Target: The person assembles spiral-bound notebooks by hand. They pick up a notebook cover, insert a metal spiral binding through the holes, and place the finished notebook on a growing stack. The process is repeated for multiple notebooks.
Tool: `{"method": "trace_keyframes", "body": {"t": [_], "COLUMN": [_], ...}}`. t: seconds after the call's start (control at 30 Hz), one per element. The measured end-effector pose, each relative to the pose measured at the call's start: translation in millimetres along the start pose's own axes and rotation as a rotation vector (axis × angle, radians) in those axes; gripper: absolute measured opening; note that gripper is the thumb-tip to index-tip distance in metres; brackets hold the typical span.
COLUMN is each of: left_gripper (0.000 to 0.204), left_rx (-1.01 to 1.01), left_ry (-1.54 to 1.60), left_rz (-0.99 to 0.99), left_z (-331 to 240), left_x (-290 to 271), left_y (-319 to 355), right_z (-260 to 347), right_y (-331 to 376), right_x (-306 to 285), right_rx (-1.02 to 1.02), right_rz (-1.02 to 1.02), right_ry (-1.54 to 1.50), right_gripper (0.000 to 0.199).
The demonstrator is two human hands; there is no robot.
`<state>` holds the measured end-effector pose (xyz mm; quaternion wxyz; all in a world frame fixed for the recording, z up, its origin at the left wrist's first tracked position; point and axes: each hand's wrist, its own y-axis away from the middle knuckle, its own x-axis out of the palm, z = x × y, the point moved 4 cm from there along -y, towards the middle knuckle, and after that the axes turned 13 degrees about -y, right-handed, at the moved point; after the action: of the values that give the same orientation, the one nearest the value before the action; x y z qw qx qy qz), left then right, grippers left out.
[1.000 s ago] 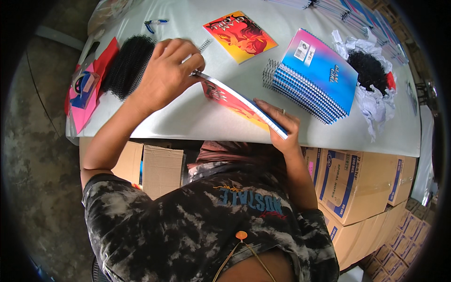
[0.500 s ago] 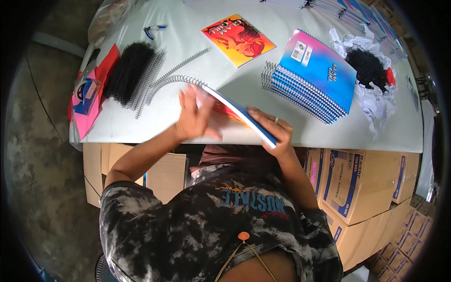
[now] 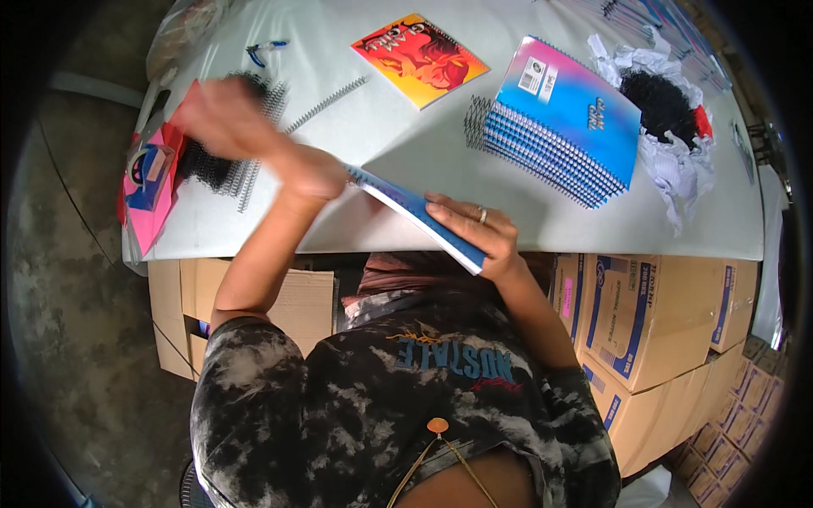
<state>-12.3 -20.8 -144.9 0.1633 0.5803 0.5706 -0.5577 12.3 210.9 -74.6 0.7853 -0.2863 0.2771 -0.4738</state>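
Note:
My right hand (image 3: 484, 233), a ring on one finger, grips a notebook (image 3: 415, 208) by its near right end and holds it tilted above the table's front edge. The notebook has a blue cover and white page edges; its upper left end reaches behind my left wrist. Smeared by motion, my left hand (image 3: 230, 121) passes over a pile of black spiral coils (image 3: 206, 166), its fingers too blurred to read. A loose grey spiral coil (image 3: 329, 102) lies beside that pile. My left forearm hides part of the pile.
A red-and-yellow notebook (image 3: 421, 61) lies at the back. To its right is a stack of blue-and-pink spiral notebooks (image 3: 584, 106). Crumpled white paper (image 3: 665, 182) surrounds black coils. Pliers (image 3: 266, 52), a tape dispenser (image 3: 151, 173) and pink sheets (image 3: 152, 222) lie left. Cardboard boxes (image 3: 631, 322) stand below.
My left hand has swung from the notebook's coiled end up and left over the coil pile. My right hand keeps its grip. The curved grey coil at the notebook's end is now hidden from sight.

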Motion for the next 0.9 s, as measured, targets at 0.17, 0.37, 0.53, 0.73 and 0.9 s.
{"method": "trace_keyframes", "body": {"t": [0.17, 0.37, 0.53, 0.73, 0.9], "left_gripper": [0.097, 0.11, 0.091, 0.107, 0.062], "left_rx": [0.645, 0.501, 0.484, 0.578, -0.061], "left_ry": [-0.244, -0.338, -0.756, -0.216, 0.145], "left_rz": [-0.314, -0.356, -0.602, -0.347, 0.108], "left_z": [-92.4, -81.2, -72.0, -94.0, -100.7], "left_x": [-23.4, -12.6, -51.2, -6.2, -84.5], "left_y": [8.9, -9.6, -27.0, 2.7, -91.8], "right_z": [3.3, -1.7, 9.5, -0.4, 14.3], "right_y": [4.3, 7.7, 4.1, 4.7, -6.1], "right_x": [-14.4, -4.5, -7.4, -13.2, -1.6], "right_rx": [-0.032, -0.008, 0.027, 0.009, -0.145], "right_rz": [-0.045, -0.05, -0.033, -0.139, 0.094], "right_ry": [0.079, 0.021, 0.008, 0.045, 0.264], "right_gripper": [0.034, 0.036, 0.029, 0.037, 0.036]}}
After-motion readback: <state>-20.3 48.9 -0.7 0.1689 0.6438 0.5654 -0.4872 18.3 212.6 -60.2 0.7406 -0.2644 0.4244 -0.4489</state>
